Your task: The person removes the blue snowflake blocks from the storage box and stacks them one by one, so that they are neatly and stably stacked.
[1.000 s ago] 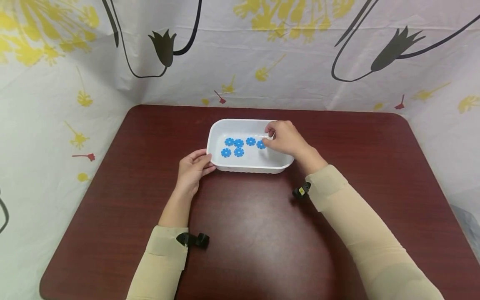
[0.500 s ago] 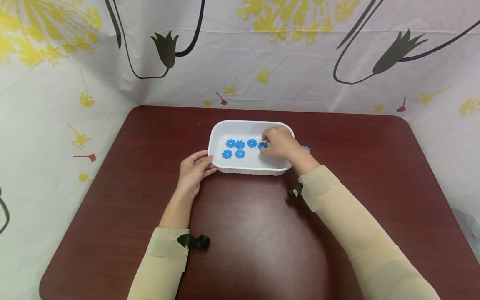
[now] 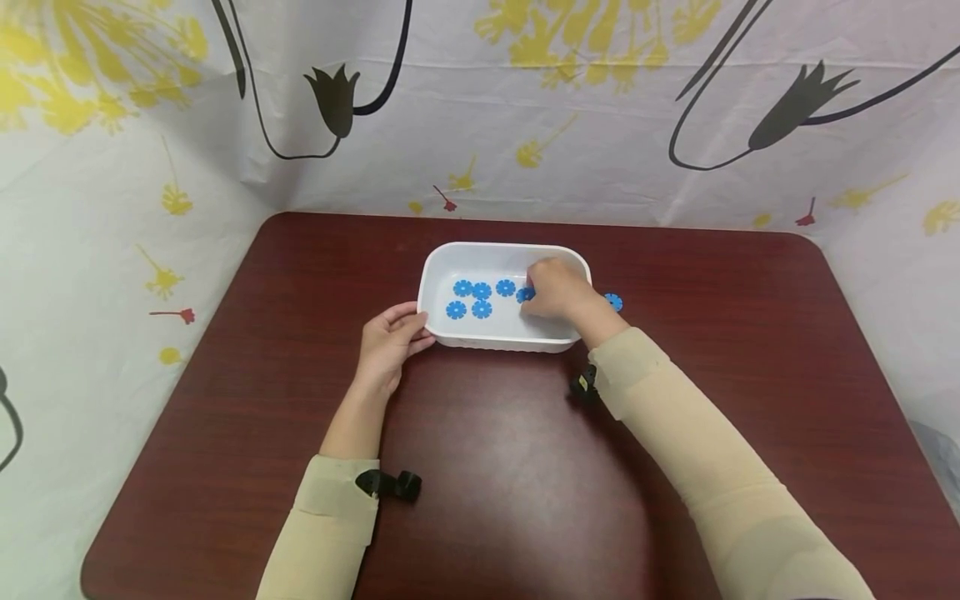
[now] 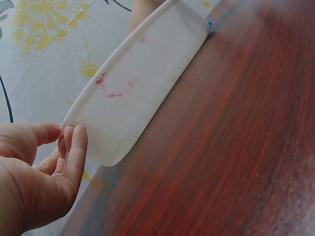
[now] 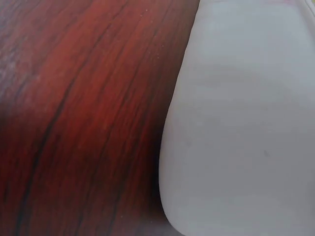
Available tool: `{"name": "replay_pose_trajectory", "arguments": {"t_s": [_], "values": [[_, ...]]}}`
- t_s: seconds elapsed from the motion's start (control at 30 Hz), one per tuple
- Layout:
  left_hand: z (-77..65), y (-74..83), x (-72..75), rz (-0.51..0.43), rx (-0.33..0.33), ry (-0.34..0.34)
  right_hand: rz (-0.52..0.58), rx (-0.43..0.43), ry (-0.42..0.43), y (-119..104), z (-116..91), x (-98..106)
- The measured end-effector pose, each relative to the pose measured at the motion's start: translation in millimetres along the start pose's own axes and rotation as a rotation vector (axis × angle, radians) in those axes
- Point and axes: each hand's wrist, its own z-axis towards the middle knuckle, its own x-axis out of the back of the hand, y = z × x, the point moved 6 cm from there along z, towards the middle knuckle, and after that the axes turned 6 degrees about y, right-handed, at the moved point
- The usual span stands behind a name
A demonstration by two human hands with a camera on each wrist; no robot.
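A white plastic tray [image 3: 510,342] with rounded corners stands on the table. My left hand [image 3: 385,348] holds its near left corner, thumb and fingers pinching the rim, as the left wrist view also shows. My right hand [image 3: 558,292] reaches inside at the tray's right part. Its curled thumb and fingers are around a blue notched disc [image 3: 524,295], partly covering it. Several more such discs, one of them this blue disc [image 3: 456,310], lie flat on the tray's left and middle floor. The right wrist view shows only the tray's outer wall [image 5: 241,128] and the tabletop.
Another blue disc [image 3: 613,302] lies on the dark red wooden table [image 3: 517,467], just right of the tray beside my right forearm. A white sheet [image 3: 420,100] with a flower pattern hangs behind the table. Pinkish stains [image 4: 114,96] mark the tray's outer wall.
My right hand has lowered into the tray over the blue disc, and its forearm has shifted left, uncovering the disc on the table. My left hand keeps its hold on the rim.
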Motion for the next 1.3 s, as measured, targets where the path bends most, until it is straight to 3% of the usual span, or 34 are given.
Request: {"name": "replay_pose_trajectory", "arguments": {"t_s": [0.67, 1.3], "values": [[0.7, -0.3, -0.5, 0.007, -0.002, -0.009, -0.101, 0.001, 0.013, 1.2, 2.3, -4.7], [0.7, -0.4, 0.3, 0.01, 0.01, 0.004, -0.11, -0.001, 0.026, 1.1, 0.2, -5.6]]}}
